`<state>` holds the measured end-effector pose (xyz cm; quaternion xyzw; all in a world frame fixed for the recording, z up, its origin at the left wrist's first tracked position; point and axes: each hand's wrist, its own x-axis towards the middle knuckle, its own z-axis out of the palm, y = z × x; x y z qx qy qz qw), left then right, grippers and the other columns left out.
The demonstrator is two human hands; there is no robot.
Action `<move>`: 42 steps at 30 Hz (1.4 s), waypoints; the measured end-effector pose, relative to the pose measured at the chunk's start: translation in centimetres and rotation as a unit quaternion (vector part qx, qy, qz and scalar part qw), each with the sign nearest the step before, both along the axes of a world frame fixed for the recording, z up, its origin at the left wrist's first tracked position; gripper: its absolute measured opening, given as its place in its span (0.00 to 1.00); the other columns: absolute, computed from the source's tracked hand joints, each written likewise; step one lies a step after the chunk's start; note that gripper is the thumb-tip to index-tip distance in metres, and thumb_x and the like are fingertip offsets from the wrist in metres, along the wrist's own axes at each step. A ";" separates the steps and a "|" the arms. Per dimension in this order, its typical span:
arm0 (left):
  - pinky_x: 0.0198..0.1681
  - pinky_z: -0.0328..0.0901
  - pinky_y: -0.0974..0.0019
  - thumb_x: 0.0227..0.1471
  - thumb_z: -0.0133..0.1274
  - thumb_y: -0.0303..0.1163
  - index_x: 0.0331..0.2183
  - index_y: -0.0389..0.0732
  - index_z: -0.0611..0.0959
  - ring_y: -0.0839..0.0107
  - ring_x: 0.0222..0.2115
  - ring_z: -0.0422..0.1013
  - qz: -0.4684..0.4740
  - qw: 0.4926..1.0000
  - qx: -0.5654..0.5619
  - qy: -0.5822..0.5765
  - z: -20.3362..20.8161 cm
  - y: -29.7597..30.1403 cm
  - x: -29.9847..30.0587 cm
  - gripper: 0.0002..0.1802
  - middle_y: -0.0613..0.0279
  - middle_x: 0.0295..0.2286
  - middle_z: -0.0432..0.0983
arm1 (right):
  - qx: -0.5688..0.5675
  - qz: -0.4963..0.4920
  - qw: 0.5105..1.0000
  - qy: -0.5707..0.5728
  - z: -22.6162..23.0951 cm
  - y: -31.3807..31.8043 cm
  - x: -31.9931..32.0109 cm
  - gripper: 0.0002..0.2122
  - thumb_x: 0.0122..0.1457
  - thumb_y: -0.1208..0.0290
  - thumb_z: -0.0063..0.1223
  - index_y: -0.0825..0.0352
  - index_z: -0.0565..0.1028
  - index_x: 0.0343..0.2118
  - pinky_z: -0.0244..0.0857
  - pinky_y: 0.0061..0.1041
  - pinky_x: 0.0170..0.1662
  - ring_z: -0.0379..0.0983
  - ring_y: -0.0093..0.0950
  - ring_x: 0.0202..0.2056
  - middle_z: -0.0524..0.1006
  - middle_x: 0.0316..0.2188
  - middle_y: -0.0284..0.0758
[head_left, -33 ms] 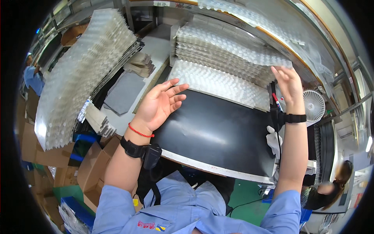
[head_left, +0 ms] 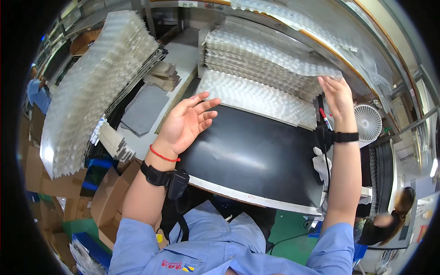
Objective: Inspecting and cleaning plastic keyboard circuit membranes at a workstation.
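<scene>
Head view: your left hand (head_left: 181, 126) hovers above the left edge of the black mat (head_left: 256, 156), fingers (head_left: 208, 105) spread and loosely bent. Your right hand (head_left: 338, 96) is at the right corner of the translucent dimpled sheets (head_left: 266, 55), stacked behind the mat on the desk (head_left: 256, 198); whether its fingers pinch that corner, I cannot tell.

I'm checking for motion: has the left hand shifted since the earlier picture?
No, not noticeably: the left hand overlaps the left edge of the black work surface about as before.
</scene>
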<state>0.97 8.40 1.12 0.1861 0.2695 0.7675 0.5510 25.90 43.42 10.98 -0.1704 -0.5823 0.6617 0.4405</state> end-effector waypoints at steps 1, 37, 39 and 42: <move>0.43 0.73 0.68 0.64 0.44 0.38 0.54 0.38 0.71 0.67 0.42 0.75 0.003 1.000 0.002 0.002 0.0 -0.2 -0.1 0.20 0.51 0.50 0.73 | 0.011 -0.061 0.998 -0.016 0.3 -1.8 -1.2 0.13 0.60 0.86 0.49 0.73 0.65 0.47 0.69 0.41 0.59 0.75 0.35 0.45 0.74 0.41 0.44; 0.56 0.64 0.55 0.55 0.59 0.36 0.52 0.40 0.78 0.49 0.54 0.68 0.008 0.452 -0.063 0.890 3.4 12.9 3.1 0.24 0.47 0.52 0.73 | 0.151 -0.232 0.902 -0.332 -7.7 -19.2 19.2 0.10 0.62 0.77 0.54 0.69 0.73 0.46 0.61 0.16 0.37 0.67 0.17 0.35 0.73 0.35 0.29; 0.55 0.65 0.55 0.52 0.61 0.36 0.51 0.40 0.79 0.48 0.52 0.68 0.000 0.422 -0.076 0.903 2.4 14.0 2.7 0.24 0.47 0.51 0.74 | 0.183 -0.253 0.861 -0.402 -7.7 -20.1 20.1 0.22 0.58 0.76 0.58 0.67 0.70 0.56 0.64 0.21 0.41 0.67 0.24 0.42 0.72 0.44 0.36; 0.53 0.66 0.54 0.49 0.64 0.35 0.48 0.41 0.81 0.48 0.49 0.70 -0.022 0.404 -0.097 0.909 2.4 14.8 2.0 0.23 0.48 0.48 0.75 | 0.271 -0.259 0.780 -0.501 -8.4 -20.3 21.5 0.33 0.53 0.72 0.64 0.59 0.66 0.64 0.59 0.37 0.57 0.62 0.43 0.55 0.65 0.55 0.47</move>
